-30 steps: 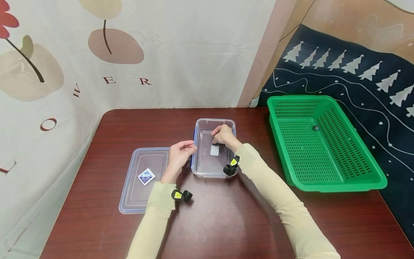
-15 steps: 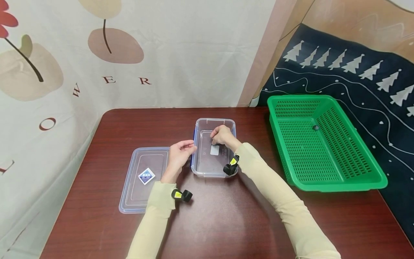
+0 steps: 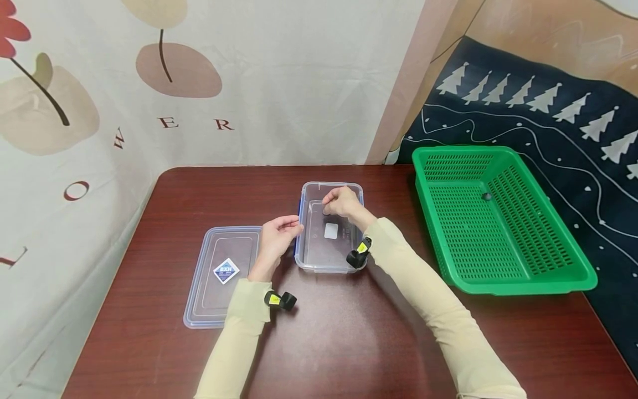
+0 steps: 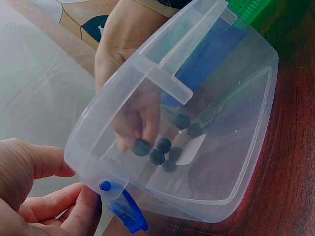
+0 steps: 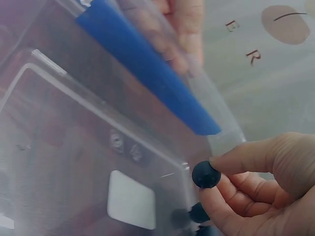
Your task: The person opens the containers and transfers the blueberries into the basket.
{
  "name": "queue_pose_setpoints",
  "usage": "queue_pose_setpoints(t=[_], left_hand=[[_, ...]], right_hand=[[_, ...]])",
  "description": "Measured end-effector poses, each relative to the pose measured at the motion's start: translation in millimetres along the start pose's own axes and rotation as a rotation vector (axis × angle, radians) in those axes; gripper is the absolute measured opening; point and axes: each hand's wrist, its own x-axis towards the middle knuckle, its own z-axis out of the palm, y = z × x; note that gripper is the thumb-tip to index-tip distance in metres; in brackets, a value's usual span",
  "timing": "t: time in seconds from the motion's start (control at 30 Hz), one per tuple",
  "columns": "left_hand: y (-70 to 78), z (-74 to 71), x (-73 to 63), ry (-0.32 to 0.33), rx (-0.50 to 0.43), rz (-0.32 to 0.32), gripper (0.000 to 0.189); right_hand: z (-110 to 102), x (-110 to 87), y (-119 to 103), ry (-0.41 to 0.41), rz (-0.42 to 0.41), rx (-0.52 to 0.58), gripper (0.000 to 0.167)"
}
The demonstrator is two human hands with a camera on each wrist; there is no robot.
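A clear plastic storage box (image 3: 319, 260) stands lidless on the table, its blue latch (image 4: 128, 209) hanging loose at the side. My left hand (image 3: 279, 238) holds the box's left side near the rim, thumb and curled fingers at the wall. Over the inside of the box, my right hand (image 3: 344, 204) pinches a dark blueberry (image 5: 206, 174) between thumb and fingertips. In the left wrist view, through the wall, more blueberries (image 4: 163, 144) show on the box floor, close to the pinched one. A white square label (image 5: 131, 199) shows at the box bottom.
The box's lid (image 3: 204, 293), with a blue and white sticker (image 3: 226, 271), lies to the left, partly under my left forearm. A green slotted basket (image 3: 503, 285) stands at the right with one small dark round item (image 3: 486, 196) inside. A curtain (image 3: 299, 111) hangs behind the table.
My right hand has shifted slightly toward the far left of the box, uncovering more of the label. My left hand, the box, lid and basket have stayed put.
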Motion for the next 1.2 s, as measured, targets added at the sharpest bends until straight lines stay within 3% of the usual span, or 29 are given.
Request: queue_pose_setpoints(t=[0.4,0.8,1.2], left_hand=[[0.3,0.7,0.9,-0.002,0.001,-0.006,0.027],[2.1,0.7,0.9,-0.007,0.003,-0.014,0.027],[1.6,0.9,1.3,-0.01,-0.003,-0.009,0.027]], right_hand=[[-33.6,-10.8,-16.7,0.022,-0.068,0.148,0.021],[-90.0,-31.9,-24.2,0.091,-0.086,0.199,0.023],[-149.1,-53.2,-5.8,0.175,-0.106,0.244,0.026]])
